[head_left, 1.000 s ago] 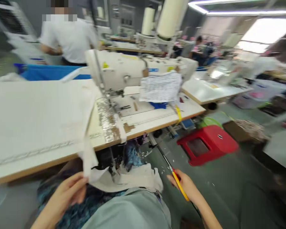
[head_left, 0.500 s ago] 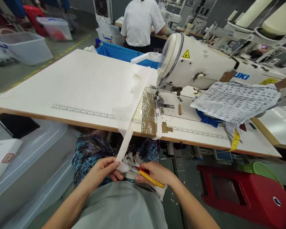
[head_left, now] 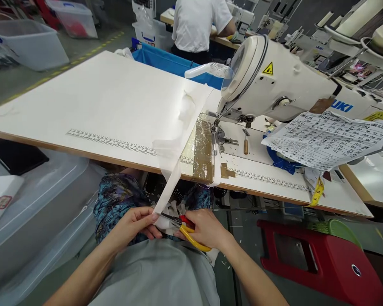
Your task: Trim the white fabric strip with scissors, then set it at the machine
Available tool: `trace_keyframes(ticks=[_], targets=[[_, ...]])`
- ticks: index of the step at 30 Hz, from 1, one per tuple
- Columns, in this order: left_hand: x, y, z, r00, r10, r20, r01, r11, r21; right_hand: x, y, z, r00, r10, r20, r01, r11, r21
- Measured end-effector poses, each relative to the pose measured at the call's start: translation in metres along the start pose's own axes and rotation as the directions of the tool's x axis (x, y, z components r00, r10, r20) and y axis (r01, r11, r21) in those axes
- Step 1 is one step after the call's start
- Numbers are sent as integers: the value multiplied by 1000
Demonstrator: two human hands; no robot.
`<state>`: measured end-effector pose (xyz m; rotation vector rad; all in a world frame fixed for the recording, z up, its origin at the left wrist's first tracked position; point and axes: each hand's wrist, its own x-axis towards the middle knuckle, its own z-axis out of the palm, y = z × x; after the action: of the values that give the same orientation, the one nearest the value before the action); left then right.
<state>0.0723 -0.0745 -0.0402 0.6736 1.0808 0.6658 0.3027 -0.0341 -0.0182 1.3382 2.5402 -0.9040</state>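
- White fabric strip (head_left: 170,187) lies partly on the sewing table (head_left: 98,93), crosses its front edge and slants down to the left hand (head_left: 137,223).
- Left hand: thumb and fingers pinched together, gripping the strip near its lower part.
- Right hand (head_left: 207,229): fingers curled round the yellow-and-red handles of the scissors (head_left: 196,242). Their blades point left, right by the strip and the left fingertips; I cannot tell whether they touch the cloth.
- Sewing machine (head_left: 293,80) stands on the table, right of the strip, with a written sheet (head_left: 325,140) on its front.
- Red stool (head_left: 335,259) sits on the floor at right.
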Motion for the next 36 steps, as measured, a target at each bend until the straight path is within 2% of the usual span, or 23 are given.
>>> trace_keyframes(ticks=[6,12,18,21,23,24,25,27,29,31,33,35,36], targets=[[1,2,-4,1000,-4,-1,4,1000,9,4,-1,1,1000,19,-6,-20,998,-55],[-1,2,-12,1000,-10,-16,11,1000,17,11,-4,1,1000,-23,14,25,993,-116],[1,-2,-9,1000,-21,-14,22,999,33,18,-8,4,999,-37,-9,36,994,-100],[0,2,-13,1000,-9,8,8,989,146,16,-6,8,1000,-7,-14,6,998,-56],[0,8,-21,998,62,-27,-52,954,295,9,-1,13,999,12,-32,-13,1000,-18],[1,12,-26,986,148,-78,-107,918,382,4,1,17,999,24,-45,-23,1000,7],[2,16,-30,954,263,-140,-168,864,475,-1,4,21,998,36,-58,-33,999,41],[8,26,-34,827,517,-224,-265,707,656,-12,8,31,995,61,-83,-50,990,134],[16,35,-27,702,685,-197,-305,539,785,-22,10,40,989,91,-115,-62,969,238],[25,41,-12,632,767,-107,-351,406,844,-32,10,47,981,128,-143,-74,941,331],[34,42,3,611,790,-38,-426,369,826,-43,11,53,970,169,-174,-84,905,416],[40,34,5,650,756,-73,-451,462,764,-55,15,59,958,205,-199,-80,861,503],[42,26,-1,680,719,-142,-415,538,733,-62,17,62,953,221,-209,-75,835,545]])
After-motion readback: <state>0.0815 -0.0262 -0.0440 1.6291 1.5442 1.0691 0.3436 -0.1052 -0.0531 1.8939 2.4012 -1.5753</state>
